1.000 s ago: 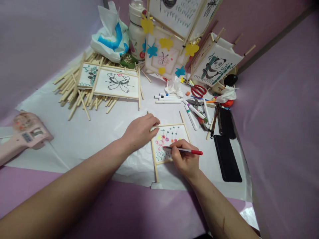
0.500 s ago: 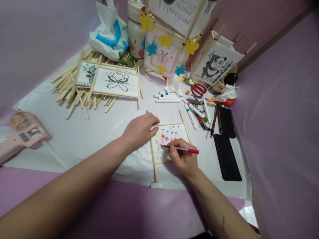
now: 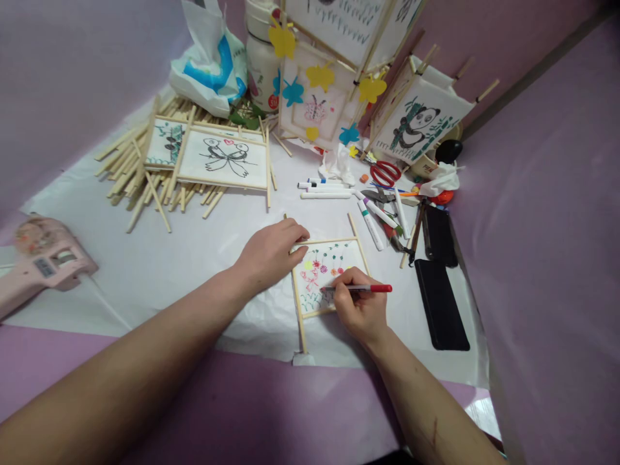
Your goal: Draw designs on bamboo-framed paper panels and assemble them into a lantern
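A stick-framed drawing point(image 3: 332, 258) lies on the white sheet, with pink, red, yellow and green flowers and leaves on its paper. My left hand point(image 3: 271, 252) is closed over its upper left corner, thumb below the top stick and fingers above it. In my right hand point(image 3: 361, 307) I hold a red-capped pen point(image 3: 365, 288) in a writing grip. Its tip is at the paper, just right of a pink figure on the lower left. My right hand covers the drawing's lower right part.
A pink glue gun point(image 3: 51, 255) lies at left. Behind are a stick pile point(image 3: 121, 168) with framed drawings point(image 3: 225, 158), a tissue pack point(image 3: 208, 74) and decorated panels point(image 3: 314, 97). Markers point(image 3: 371, 226), red-handled scissors point(image 3: 385, 173) and black phones point(image 3: 440, 303) are on the right.
My right hand has shifted slightly right and down, and the pen tip has moved off the pink figure. My left hand stays at the frame's corner.
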Available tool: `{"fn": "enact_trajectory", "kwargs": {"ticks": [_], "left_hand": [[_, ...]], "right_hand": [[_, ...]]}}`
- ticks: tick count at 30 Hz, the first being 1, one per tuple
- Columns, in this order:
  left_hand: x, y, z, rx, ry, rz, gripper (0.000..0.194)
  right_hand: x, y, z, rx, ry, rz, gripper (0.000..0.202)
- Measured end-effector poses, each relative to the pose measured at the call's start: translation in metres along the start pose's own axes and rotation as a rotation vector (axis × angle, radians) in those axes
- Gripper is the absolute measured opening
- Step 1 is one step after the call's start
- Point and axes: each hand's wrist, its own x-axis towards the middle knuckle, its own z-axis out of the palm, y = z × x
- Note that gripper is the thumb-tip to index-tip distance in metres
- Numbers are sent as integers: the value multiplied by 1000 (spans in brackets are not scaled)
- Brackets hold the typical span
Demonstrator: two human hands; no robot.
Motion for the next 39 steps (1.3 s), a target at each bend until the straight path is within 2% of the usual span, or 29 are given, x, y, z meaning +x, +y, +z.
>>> {"fn": "enact_trajectory", "kwargs": {"ticks": [8,27,33,39], "left_hand": [[0,-1,1,5,10,6,15],[0,-1,1,1,5,5,15],[0,-1,0,7,0,-1,16],[0,0,0,16,-4,1,17]], "right_hand": [[1,1,0,-19,35,-21,16],[1,-1,0,-23,1,-25,18],[0,0,-1,-25,40,-66,16],[1,-1,0,-17,-9,-51,14]]}}
